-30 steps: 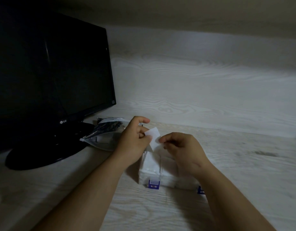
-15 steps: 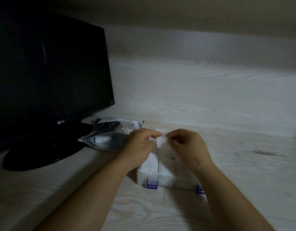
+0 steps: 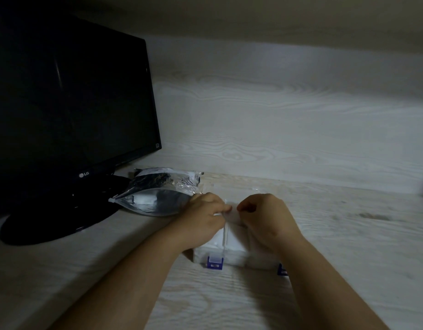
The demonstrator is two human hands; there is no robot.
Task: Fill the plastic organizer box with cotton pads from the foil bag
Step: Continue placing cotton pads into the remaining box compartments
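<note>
Clear plastic organizer box (image 3: 229, 248) with blue latches, packed with white pads, sits on pale wood-grain counter (image 3: 348, 246) toward the back edge. Over it, white square cotton pad (image 3: 233, 211): left hand (image 3: 203, 215) and right hand (image 3: 265, 215) each hold it in a narrow pinch grip. Silver foil bag (image 3: 158, 198) lies left, beside black monitor (image 3: 70, 103).

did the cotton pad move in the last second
Yes. The cotton pad has dropped toward the organizer box, now nearer its blue clip, which stayed put.
</note>
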